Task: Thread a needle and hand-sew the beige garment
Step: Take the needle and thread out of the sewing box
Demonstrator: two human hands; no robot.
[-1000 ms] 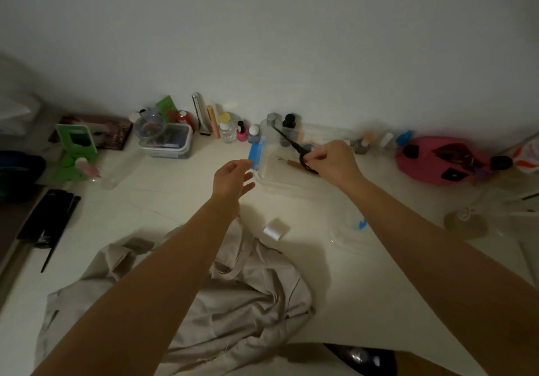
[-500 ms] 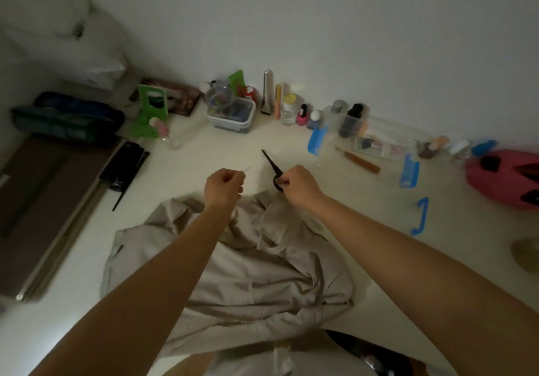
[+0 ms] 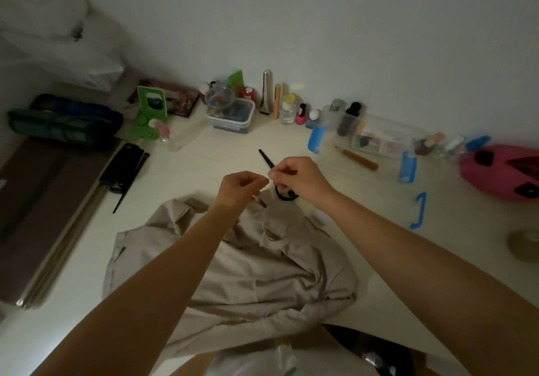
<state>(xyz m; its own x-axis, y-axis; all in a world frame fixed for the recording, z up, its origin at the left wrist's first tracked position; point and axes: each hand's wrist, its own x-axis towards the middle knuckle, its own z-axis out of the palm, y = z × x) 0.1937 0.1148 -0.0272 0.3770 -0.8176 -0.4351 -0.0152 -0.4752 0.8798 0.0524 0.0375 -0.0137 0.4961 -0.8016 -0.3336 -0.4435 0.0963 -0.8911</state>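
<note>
The beige garment point(image 3: 239, 270) lies crumpled on the white table point(image 3: 204, 160), near its front edge. Just above its far edge my two hands meet. My left hand point(image 3: 240, 189) has its fingers curled, pinching something thin at the fingertips, probably the needle; it is too small to make out. My right hand point(image 3: 300, 179) holds small black scissors point(image 3: 267, 158), blades pointing away to the upper left and a handle loop showing under the palm. Its thumb and forefinger also pinch at the spot where the hands touch. No thread is visible.
Along the wall stand bottles, nail polish point(image 3: 301, 114), a clear box of small items point(image 3: 230, 114) and a clear sewing box point(image 3: 382, 139). A brown-handled tool point(image 3: 360, 160) and blue clips point(image 3: 419, 211) lie right, a pink pouch point(image 3: 501, 171) far right, a black comb point(image 3: 124, 168) left.
My right hand brought the scissors from the clear box back over the garment. Both hands have closed together, fingertips now touching. The view has swung left and down.
</note>
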